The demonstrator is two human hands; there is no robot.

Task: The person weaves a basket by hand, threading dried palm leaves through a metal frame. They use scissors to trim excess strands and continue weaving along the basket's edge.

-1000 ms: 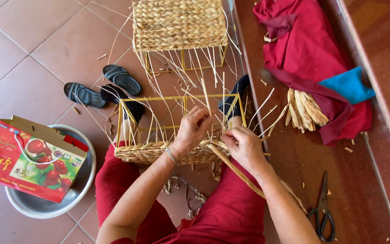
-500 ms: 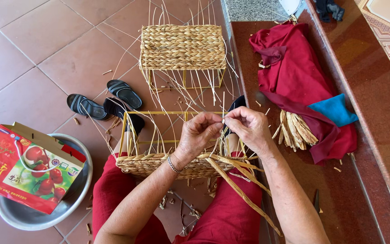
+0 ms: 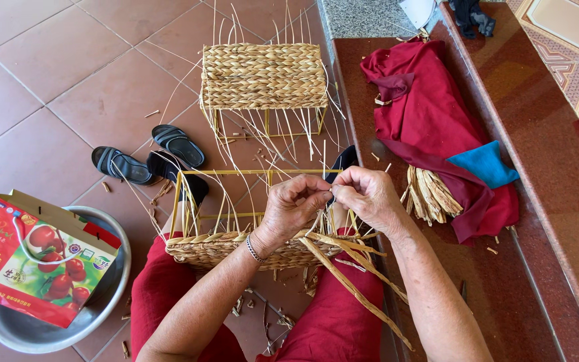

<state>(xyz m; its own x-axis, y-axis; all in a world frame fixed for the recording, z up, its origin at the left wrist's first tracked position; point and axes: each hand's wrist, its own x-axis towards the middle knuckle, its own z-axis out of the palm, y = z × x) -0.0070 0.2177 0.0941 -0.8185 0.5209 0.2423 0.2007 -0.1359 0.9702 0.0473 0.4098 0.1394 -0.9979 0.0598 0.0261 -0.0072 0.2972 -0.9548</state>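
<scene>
A half-woven straw basket (image 3: 222,248) on a yellow wire frame (image 3: 236,173) rests on my lap, over red trousers. My left hand (image 3: 295,206) and my right hand (image 3: 364,194) meet above its right end, fingertips pinching thin straw strands together. A wide flat straw strip (image 3: 353,288) trails from the weave down to the right. A bracelet circles my left wrist. Upright straw stakes rise from the woven band.
A second woven basket (image 3: 263,77) stands further off on the tiled floor. Black sandals (image 3: 149,154) lie to its left. A metal basin (image 3: 55,322) holds a red printed carton (image 3: 31,258). On the brown ledge lie red cloth (image 3: 430,114), blue cloth (image 3: 484,164) and a straw bundle (image 3: 430,194).
Both hands have risen from the basket's woven rim and come together, pinching strands. The view has tilted, showing more of the ledge and far basket.
</scene>
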